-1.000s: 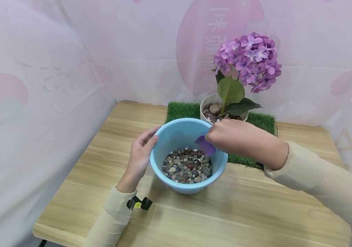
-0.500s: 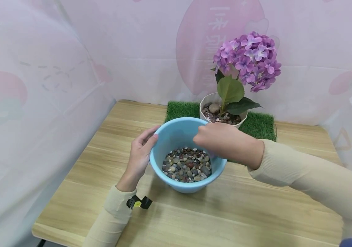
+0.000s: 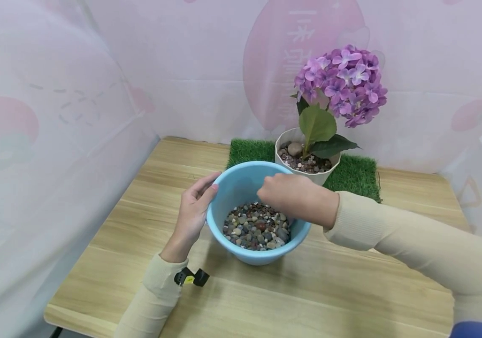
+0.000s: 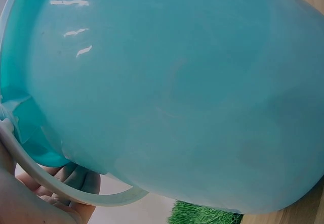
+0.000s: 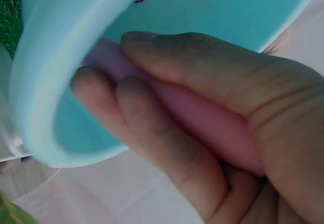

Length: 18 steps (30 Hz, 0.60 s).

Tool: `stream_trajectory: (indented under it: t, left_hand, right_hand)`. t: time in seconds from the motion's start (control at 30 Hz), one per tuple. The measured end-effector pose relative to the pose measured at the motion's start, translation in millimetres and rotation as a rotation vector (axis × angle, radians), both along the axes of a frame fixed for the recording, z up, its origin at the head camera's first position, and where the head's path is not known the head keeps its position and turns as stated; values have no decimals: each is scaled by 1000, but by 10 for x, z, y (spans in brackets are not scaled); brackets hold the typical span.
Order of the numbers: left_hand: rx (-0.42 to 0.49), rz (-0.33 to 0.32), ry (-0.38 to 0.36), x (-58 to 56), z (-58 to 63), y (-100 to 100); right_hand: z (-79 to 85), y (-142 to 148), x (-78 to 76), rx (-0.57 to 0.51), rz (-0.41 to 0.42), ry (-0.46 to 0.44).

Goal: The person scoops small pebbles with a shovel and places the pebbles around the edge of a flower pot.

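Observation:
A light blue bucket holds a layer of mixed pebbles at its bottom. At its left rim, my left hand grips the edge with the thumb on top. The bucket's pale carrying handle hangs beside that hand in the left wrist view. My right hand reaches over the right rim into the bucket. Its thumb and fingers are wrapped round the pink-purple handle of a small shovel, as the right wrist view shows. The shovel's blade is hidden behind the hand and the bucket wall.
Behind the bucket, a white flowerpot with stones and a purple hydrangea stands on a green turf mat. All rest on a wooden table between hanging cloths. A blue object shows at the lower right corner.
My right hand has moved left and slightly down into the bucket, taking the shovel's purple blade out of sight. My left hand and the bucket have stayed put.

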<state>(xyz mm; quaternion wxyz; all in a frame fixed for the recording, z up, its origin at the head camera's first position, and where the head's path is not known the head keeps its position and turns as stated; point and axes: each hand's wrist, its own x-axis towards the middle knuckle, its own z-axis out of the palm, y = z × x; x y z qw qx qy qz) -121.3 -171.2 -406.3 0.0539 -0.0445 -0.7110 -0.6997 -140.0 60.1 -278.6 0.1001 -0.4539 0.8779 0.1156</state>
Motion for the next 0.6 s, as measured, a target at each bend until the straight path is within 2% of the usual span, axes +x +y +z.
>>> stream_trajectory:
  t: [0.13, 0.23, 0.4, 0.47, 0.6]
  left_hand:
    - [-1, 1, 1, -2, 0, -1]
    - [6, 6, 1, -5, 3, 1]
    - [10, 14, 3, -9, 4, 10]
    - [6, 15, 3, -5, 2, 13]
    - [10, 11, 11, 8, 6, 15]
  right_hand:
    - [-34, 44, -127, 2, -24, -105]
    - [-107, 112, -221, -54, -17, -180]
    - [-335, 289, -362, -266, -7, -290]
    - [-406, 355, -398, -365, 13, -307]
    - [-431, 385, -386, -471, 94, -309]
